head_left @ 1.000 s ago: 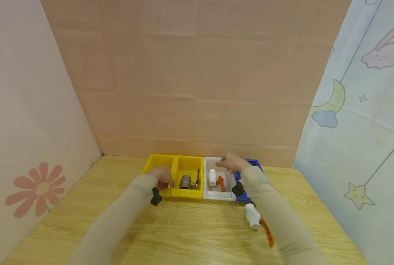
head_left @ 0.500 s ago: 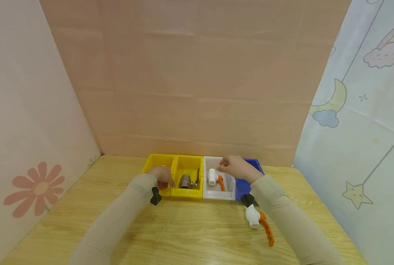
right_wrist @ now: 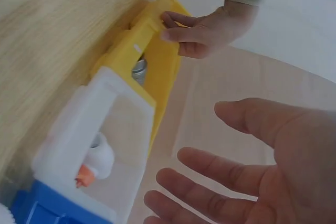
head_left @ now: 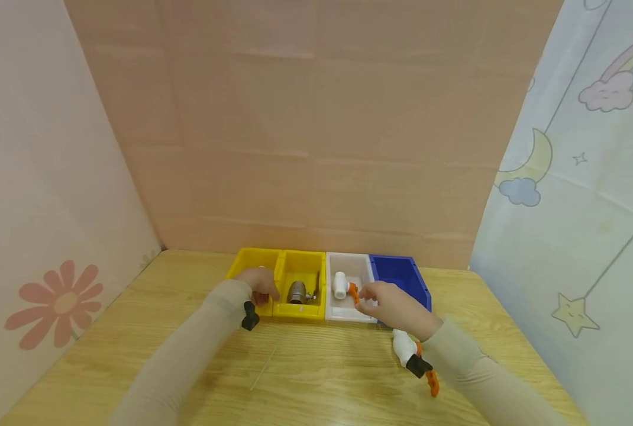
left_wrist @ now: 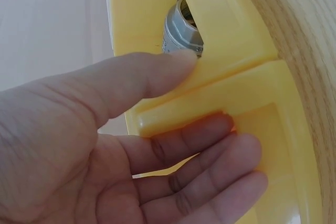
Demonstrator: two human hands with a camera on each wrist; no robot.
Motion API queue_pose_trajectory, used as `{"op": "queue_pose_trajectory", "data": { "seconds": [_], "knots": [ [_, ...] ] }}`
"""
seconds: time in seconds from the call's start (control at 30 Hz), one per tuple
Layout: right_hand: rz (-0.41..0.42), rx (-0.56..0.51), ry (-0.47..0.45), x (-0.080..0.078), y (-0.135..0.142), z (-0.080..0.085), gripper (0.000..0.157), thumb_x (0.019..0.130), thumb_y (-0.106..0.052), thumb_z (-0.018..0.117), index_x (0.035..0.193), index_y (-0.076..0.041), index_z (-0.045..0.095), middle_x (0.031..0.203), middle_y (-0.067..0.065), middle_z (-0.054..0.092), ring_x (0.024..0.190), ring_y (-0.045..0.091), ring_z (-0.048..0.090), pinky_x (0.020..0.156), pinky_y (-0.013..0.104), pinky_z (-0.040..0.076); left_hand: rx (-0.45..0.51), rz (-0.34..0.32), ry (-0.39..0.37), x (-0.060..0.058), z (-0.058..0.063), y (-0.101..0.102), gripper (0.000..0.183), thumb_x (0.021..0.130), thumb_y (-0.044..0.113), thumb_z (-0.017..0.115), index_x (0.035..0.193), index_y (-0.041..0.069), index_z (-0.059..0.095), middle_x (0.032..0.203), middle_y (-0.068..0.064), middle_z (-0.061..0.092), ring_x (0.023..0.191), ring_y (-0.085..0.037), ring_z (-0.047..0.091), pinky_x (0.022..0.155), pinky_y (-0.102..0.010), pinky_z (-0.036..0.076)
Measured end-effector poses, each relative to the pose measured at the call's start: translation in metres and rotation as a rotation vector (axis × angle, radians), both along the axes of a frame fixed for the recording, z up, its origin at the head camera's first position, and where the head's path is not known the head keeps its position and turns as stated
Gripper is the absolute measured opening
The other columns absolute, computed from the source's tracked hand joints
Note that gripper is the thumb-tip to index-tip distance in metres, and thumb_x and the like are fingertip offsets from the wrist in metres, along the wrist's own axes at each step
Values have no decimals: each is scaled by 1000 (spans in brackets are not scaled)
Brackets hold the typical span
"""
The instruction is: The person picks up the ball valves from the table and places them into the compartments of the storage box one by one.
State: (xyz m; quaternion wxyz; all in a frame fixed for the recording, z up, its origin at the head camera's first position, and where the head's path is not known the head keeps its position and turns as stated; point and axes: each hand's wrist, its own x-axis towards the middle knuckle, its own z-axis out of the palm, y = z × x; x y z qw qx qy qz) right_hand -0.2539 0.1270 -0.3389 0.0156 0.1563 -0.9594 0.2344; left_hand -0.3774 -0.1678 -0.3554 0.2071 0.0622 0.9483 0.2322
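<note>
1 white bin (head_left: 351, 313) stands on the bench (head_left: 327, 378), with 2 yellow bins (head_left: 303, 312) in line to its left and 1 blue bin (head_left: 399, 272) on its right. In the white bin lies 1 white valve (head_left: 340, 285), its orange handle (head_left: 353, 291) toward the bin's right side. The right hand (head_left: 393, 305) hangs over the white bin's right edge near that handle, its fingers spread and slightly bent around nothing. In the yellow bin beside the white bin sits 1 metal valve (head_left: 297, 292). The left hand (head_left: 260, 283) is at the yellow bin farther from the white one, thumb and fingers loosely parted across the wall between the 2 yellow bins; I cannot tell whether they touch it. In front and to the right of the white bin, 1 loose valve (head_left: 403, 347) lies on the bench, partly hidden by a black wrist mount (head_left: 419, 365).
</note>
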Motion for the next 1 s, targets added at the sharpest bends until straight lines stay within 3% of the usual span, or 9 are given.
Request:
{"op": "queue_pose_trajectory", "data": {
  "seconds": [0.37,0.67,0.87,1.0],
  "knots": [
    [-102,49,-25,14,36,-32,28,86,-33,65,102,-10,63,102,3,64,100,25,59,84,43,48,-3,-15,3,1,0,-1,19,78,21,73,84,6,63,79,-12,61,66,-26,57,56,-32,48],
    [-168,61,-120,21,61,-52,31,84,-35,66,98,-8,62,91,0,62,86,20,60,76,43,48,-38,-50,-3,-4,-2,-3,18,80,23,71,82,6,65,77,-11,62,66,-25,59,56,-32,49],
    [-186,72,-160,25,64,-59,36,82,-39,68,99,-8,59,94,2,61,88,21,59,77,44,48,-45,-56,1,-5,-3,-5,19,80,23,71,81,6,65,78,-11,63,66,-25,59,55,-31,49],
    [-212,56,-188,25,62,-64,37,81,-38,69,100,-8,57,87,1,58,75,17,55,68,39,47,-50,-63,9,-6,-3,-6,19,80,23,71,82,5,65,78,-11,63,67,-25,60,56,-31,49]
  ]
}}
